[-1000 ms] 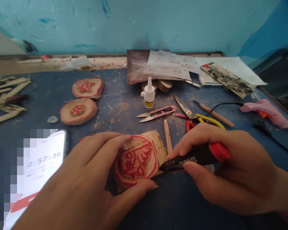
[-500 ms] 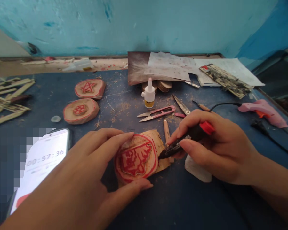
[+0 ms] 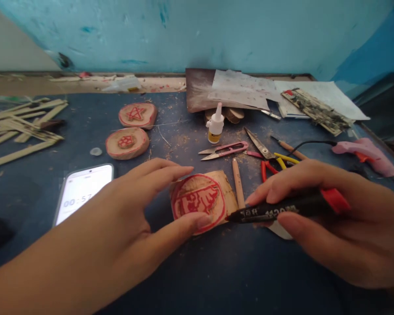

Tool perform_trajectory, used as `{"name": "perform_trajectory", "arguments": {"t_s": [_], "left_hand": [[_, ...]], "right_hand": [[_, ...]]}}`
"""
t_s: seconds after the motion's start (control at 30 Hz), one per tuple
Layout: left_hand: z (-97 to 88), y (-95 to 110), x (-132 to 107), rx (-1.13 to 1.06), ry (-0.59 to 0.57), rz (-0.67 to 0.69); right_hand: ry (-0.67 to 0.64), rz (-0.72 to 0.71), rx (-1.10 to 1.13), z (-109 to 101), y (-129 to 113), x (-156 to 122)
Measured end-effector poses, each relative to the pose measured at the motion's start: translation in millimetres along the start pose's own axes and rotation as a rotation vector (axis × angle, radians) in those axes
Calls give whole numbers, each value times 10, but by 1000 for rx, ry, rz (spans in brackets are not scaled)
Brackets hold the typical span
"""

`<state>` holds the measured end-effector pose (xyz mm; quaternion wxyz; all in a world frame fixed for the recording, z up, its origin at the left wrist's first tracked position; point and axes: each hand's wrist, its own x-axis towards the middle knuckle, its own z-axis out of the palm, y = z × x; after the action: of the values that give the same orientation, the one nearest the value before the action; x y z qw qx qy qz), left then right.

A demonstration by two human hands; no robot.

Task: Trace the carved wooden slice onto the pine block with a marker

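Observation:
A flat wood slice (image 3: 202, 200) with a carved design inked red lies on the dark blue table (image 3: 216, 271). My left hand (image 3: 131, 223) grips the slice by its left edge, thumb at the near rim and fingers over the far rim. My right hand (image 3: 335, 218) is closed round a black marker (image 3: 282, 211) with a red end. The marker's tip rests at the slice's right rim.
Two more red-inked wood slices (image 3: 127, 142) (image 3: 138, 114) lie at the back left. A phone (image 3: 82, 189) with a timer sits on the left. A glue bottle (image 3: 215, 127), pink snips (image 3: 221, 150), scissors (image 3: 259, 144), a carving tool (image 3: 238, 188), a pink glue gun (image 3: 364, 151), papers (image 3: 243, 89) and wood strips (image 3: 19, 127) surround them.
My right hand dropped back down toward me, laying the marker flatter with its tip still at the slice's right rim. The camera view shifted, so everything sits further right.

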<state>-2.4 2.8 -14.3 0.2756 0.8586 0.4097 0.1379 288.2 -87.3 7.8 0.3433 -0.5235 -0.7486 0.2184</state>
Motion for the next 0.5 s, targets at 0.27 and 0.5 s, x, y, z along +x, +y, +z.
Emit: {"name": "perform_trajectory", "arguments": {"t_s": [0.27,0.5], "left_hand": [[68,-69,-3,-58,-53,93],[59,-73,26,18,-82,121]], "right_hand": [[-88,-129,-22,176,-122,-253],[-48,-138,-47,233,-101,-236]]}}
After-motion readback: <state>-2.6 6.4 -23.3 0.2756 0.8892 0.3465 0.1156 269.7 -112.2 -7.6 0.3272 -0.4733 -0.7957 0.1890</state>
